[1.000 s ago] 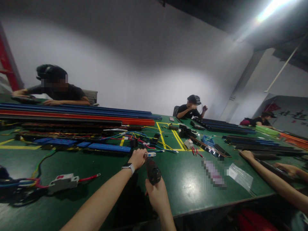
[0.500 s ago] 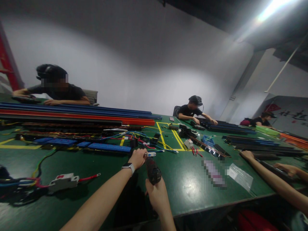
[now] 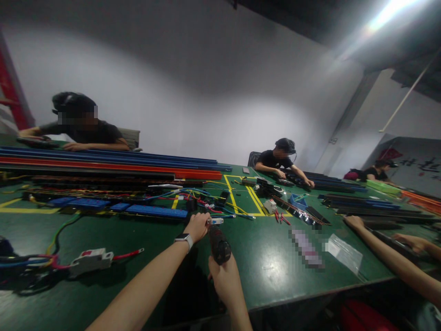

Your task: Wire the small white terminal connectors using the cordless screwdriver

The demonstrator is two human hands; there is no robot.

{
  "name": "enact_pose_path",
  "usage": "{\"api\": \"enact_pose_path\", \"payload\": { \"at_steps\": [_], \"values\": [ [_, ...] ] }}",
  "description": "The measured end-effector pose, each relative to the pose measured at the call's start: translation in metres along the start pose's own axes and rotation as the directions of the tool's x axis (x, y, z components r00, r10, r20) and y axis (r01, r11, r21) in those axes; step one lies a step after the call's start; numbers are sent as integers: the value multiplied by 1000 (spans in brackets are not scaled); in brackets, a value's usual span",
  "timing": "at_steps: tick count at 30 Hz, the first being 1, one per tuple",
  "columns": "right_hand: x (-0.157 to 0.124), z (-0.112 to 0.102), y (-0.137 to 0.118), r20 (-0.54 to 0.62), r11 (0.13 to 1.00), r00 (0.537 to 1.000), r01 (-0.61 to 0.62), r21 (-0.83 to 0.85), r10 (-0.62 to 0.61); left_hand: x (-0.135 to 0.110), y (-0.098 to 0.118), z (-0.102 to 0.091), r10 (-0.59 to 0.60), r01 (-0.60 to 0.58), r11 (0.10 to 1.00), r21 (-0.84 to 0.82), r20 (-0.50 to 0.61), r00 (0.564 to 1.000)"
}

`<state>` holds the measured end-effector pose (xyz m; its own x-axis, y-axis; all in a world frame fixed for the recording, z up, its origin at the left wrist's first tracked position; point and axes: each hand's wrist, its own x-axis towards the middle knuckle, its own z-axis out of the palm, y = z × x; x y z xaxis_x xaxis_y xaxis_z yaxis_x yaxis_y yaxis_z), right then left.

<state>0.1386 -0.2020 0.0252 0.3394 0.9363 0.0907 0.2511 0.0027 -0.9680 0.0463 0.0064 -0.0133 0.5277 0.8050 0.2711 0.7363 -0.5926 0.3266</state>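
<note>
My right hand [image 3: 225, 280] is wrapped around the grip of a dark cordless drill [image 3: 219, 246], whose front end points away from me. At the drill's tip, my left hand [image 3: 199, 227] is closed, fingers pinched on a small white-and-blue electrical part [image 3: 217, 221]. The exact contact between bit and part is hidden by the fingers and the drill. Just left of that hand runs a blue socket strip [image 3: 156, 212]. Loose coloured wires [image 3: 206, 195] lie beyond both hands.
A white circuit breaker [image 3: 91, 261] with a red lead lies at the near left of the green table [image 3: 268, 285]. Long blue and red rails [image 3: 198, 175] stretch behind. To the right are a plastic bag [image 3: 344, 253] and a co-worker's arm [image 3: 386, 253]. Other people sit opposite.
My hands, the drill and the small part look nearly unmoved. Across the table, the co-worker at centre right has shifted slightly to the right, with one hand reaching lower.
</note>
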Motion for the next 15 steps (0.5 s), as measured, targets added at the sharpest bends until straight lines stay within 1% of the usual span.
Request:
{"api": "enact_pose_path", "payload": {
  "at_steps": [3, 10, 15],
  "values": [
    [1, -1, 1, 39, 999, 999, 34, -7, -33, 0, 1, -1, -7, 7, 1000, -3, 9, 1000],
    [1, -1, 6, 40, 999, 999, 32, 4, -33, 1, -1, 1, 14, -15, 1000, -23, -23, 1000],
    [1, 0, 7, 31, 999, 999, 45, -13, -45, 0, -1, 0, 11, -11, 1000, -17, -13, 1000]
  ]
}}
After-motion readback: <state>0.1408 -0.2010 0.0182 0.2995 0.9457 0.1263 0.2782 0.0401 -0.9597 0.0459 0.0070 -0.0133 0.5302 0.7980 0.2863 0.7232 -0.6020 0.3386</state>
